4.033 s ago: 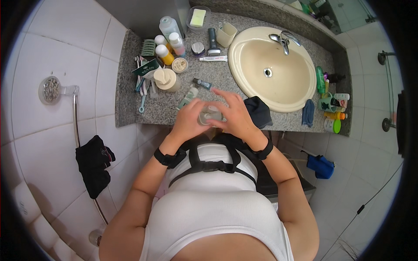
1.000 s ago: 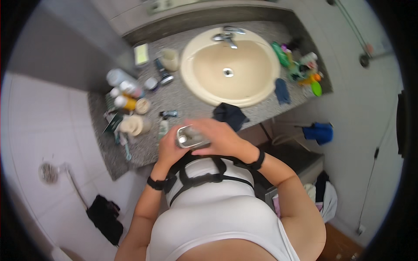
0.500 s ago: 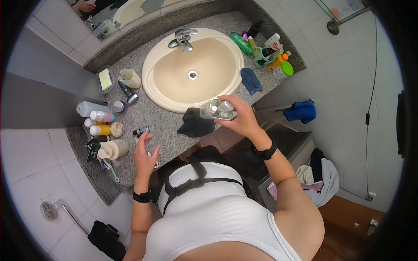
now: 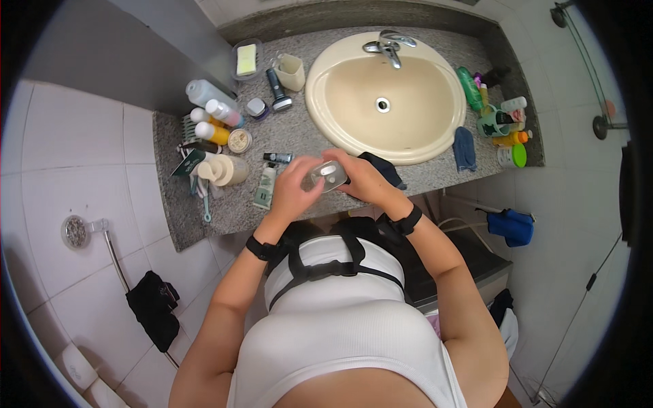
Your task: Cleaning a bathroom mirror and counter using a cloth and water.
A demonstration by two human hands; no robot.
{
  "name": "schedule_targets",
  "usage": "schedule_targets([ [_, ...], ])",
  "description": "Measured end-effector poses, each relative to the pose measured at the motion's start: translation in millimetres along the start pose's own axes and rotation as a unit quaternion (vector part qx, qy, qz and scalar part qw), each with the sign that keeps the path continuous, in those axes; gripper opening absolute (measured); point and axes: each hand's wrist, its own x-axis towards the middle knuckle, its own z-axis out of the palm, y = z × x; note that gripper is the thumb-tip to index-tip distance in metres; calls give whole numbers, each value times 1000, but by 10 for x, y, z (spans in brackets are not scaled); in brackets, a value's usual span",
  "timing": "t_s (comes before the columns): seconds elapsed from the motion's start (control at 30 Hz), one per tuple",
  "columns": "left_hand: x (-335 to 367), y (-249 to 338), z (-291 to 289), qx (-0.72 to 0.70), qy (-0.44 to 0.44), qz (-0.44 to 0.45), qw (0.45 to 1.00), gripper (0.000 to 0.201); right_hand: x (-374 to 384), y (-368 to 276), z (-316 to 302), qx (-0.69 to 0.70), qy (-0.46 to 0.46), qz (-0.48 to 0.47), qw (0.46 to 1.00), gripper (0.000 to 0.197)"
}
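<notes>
Between my two hands is a small clear plastic container, held above the front edge of the counter; pale shapes show inside it. My left hand curls round its left side, and my right hand grips its right side. Right behind my right hand lies a dark cloth, partly covered by it. A pale green tube and a small dark tube lie beside my left hand.
Behind my hands is the cream sink with a chrome faucet. A pump bottle, a round jar and several bottles crowd the counter's left end. At right lie a blue cloth and a cup of toiletries.
My left hand has come in from the left and now closes on the container with my right. The container now shows more from above. The whole view has shifted to the left.
</notes>
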Motion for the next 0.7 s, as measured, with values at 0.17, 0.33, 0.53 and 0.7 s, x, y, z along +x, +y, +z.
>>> schedule_targets([
  [0.17, -33, -169, 2, 51, 4, -6, 999, 36, 100, 165, 146, 1, -31, -5, 1000, 79],
  [0.33, 4, -317, 66, 55, 51, 1, 997, 30, 106, 106, 308, 9, 61, -38, 997, 73],
  [0.53, 18, -380, 75, 43, 72, 0, 996, 23, 147, 94, 571, 76, 138, 135, 978, 59],
  [0.7, 37, -367, 92, 5, 82, -18, 996, 19, 178, 169, 705, 59, 197, 106, 973, 46],
])
